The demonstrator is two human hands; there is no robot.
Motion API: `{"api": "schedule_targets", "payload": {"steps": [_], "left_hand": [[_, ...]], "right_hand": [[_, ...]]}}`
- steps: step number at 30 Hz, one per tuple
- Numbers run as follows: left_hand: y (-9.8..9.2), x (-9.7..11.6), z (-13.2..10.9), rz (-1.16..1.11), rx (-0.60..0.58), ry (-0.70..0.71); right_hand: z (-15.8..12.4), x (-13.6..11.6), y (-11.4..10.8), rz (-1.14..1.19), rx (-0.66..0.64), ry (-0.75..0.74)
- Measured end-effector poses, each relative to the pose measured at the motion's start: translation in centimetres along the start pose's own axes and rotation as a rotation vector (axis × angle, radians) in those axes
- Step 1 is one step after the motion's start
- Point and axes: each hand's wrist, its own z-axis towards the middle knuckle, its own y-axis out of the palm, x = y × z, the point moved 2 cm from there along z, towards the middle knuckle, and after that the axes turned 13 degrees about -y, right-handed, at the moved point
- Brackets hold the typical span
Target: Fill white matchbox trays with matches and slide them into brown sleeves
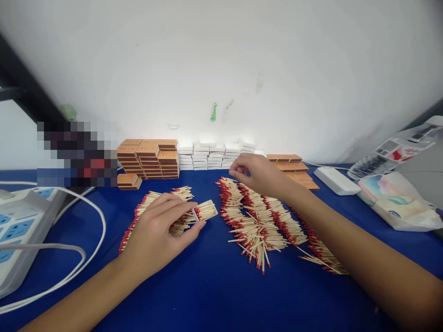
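Note:
My left hand [162,233] rests on the blue table, fingers closed round a small white matchbox tray [205,210] that is partly filled with red-tipped matches. Under and behind this hand lies a row of matches [147,205]. My right hand [258,174] reaches over the far end of a large heap of matches [258,221], thumb and fingers pinched together at its top edge. Whether matches sit in that pinch I cannot make out.
Stacks of orange matchbox sleeves [148,159] and white trays [207,156] line the wall; more orange sleeves [294,168] stand at the right. A white power strip [20,226] with cables lies left. A white box [335,180] and a plastic packet [398,200] lie right.

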Motion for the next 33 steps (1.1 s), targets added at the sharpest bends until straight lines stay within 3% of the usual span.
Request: {"api": "schedule_targets", "payload": {"steps": [5,14,33], "left_hand": [[0.0,0.0,-0.1,0.004,-0.005,0.0],[0.4,-0.2,-0.1,0.014,-0.011,-0.001],[0.3,-0.3,-0.1,0.016,-0.017,0.007]], "right_hand": [[-0.3,3.8,2.3,-0.023,-0.065,0.04],[-0.4,3.8,4.2,-0.102,-0.07,0.014],[-0.8,5.4,3.2,-0.127,-0.133,0.049]]}}
